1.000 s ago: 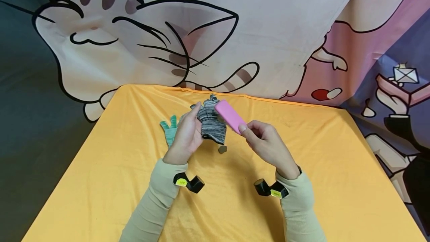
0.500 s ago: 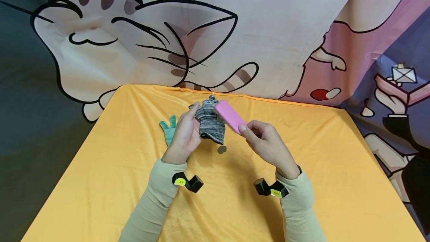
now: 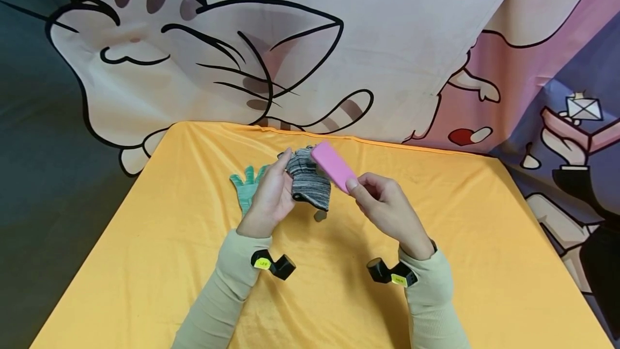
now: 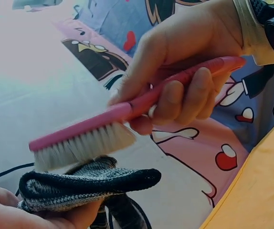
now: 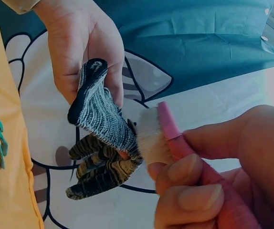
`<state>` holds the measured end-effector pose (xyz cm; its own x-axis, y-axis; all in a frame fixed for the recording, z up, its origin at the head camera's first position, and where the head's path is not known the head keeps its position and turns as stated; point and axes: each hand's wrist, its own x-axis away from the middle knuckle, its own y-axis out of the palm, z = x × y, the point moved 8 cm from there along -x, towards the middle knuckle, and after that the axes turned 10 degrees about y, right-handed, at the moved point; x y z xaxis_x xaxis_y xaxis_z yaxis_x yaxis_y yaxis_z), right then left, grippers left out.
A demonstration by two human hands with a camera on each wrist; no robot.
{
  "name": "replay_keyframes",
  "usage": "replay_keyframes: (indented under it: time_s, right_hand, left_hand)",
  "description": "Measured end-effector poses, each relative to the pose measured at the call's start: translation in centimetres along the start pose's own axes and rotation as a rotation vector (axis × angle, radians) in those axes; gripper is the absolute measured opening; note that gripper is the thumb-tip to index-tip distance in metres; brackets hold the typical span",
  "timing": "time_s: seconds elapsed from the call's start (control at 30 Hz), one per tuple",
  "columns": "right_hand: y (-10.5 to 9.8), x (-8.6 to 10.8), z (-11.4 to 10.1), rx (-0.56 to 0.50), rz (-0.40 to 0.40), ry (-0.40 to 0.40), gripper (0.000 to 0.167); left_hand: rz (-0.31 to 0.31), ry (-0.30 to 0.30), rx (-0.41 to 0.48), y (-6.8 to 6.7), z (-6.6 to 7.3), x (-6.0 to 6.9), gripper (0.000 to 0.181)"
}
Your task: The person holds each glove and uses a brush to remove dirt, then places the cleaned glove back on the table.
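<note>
Grey-striped glove [image 3: 311, 185] held up above surface [image 3: 194, 284] by L hand [image 3: 271, 195], approx. mid-view in head cam. Dark-edged cuff turned twd wearer; glove fingers pointed away. Thumb of L hand seen upright along L side of glove; other fingers mostly hidden behind/under knit, so exact grip not fully readable, but glove is clearly grasped there. In R wrist view glove fingers are seen hanging loose below the cuff part.

Pink brush [image 3: 333, 167] grasped in R hand [image 3: 387, 206]: handle clasped btwn thumb & curled fingers, head tilted up twd glove. Pale bristles [image 4: 82, 147] are faced down onto glove in L wrist view; contact or v. small gap, can't be settled.

Green glove [image 3: 246, 190] laid on surface just beside L hand, its lower part covered by that hand & forearm. Small dark patch [image 3: 320, 216] noted just below cuff in head view; nature unclear.

Surface covered w/ yellow-orange cloth, creased in places; shadow cast below R hand. Pale sleeves [image 3: 218, 284] worn on both arms; black wrist units w/ yellow labels [image 3: 273, 264] strapped at both wrists. Bkgd: printed backdrop [image 3: 387, 42] hung behind far edge, w/ smiling cat at L, pink & purple cartoon areas at R.
</note>
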<state>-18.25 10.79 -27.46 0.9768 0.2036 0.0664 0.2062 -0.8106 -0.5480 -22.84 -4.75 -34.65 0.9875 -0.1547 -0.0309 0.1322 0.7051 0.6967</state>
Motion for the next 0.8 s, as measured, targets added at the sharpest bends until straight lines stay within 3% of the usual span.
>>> replay_keyframes:
  time_s: [0.23, 0.8]
  right_hand:
    - [0.08, 0.01, -0.06, 0.042, 0.003, 0.004, 0.019]
    - [0.06, 0.01, 0.08, 0.047, -0.006, 0.010, 0.019]
  left_hand:
    - [0.036, 0.011, 0.003, -0.09, 0.49, 0.03, 0.034]
    - [0.032, 0.037, 0.012, -0.48, 0.81, -0.16, 0.035]
